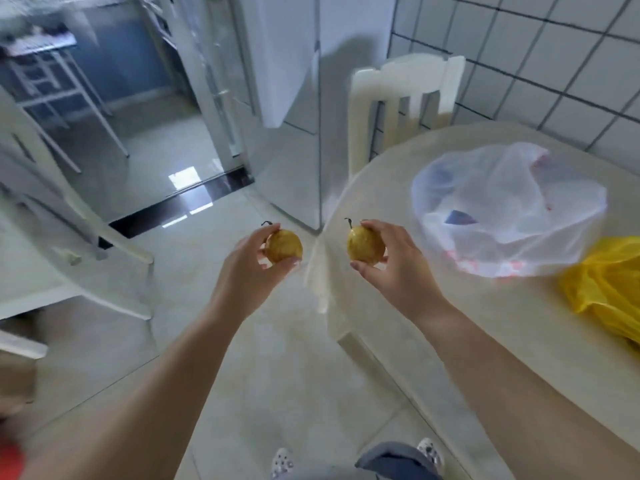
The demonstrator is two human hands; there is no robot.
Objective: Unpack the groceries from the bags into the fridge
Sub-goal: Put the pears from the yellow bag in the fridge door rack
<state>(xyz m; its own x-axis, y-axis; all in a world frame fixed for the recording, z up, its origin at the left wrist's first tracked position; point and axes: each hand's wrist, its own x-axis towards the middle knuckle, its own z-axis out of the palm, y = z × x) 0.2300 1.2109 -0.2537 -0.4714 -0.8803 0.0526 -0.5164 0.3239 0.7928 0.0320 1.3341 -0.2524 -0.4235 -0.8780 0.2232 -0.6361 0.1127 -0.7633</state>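
Observation:
My left hand [251, 263] holds a round yellow fruit [285, 249] with a dark stem, fingers curled round it, out over the tiled floor. My right hand [391, 263] grips a second yellow fruit [363, 244] of the same kind, at the table's left edge. A white translucent plastic bag [512, 206] lies open on the round table [433, 306], to the right of my right hand, with a blue item dimly visible inside. A crumpled yellow bag [609, 289] lies at the table's right. The silver fridge [294, 133] stands ahead, its door hanging open.
A cream chair [398, 102] stands between the fridge and the tiled wall, behind the table. Another white chair [69, 209] is at the left. A doorway with a dark threshold [180, 206] leads to a further room. My feet show at the bottom.

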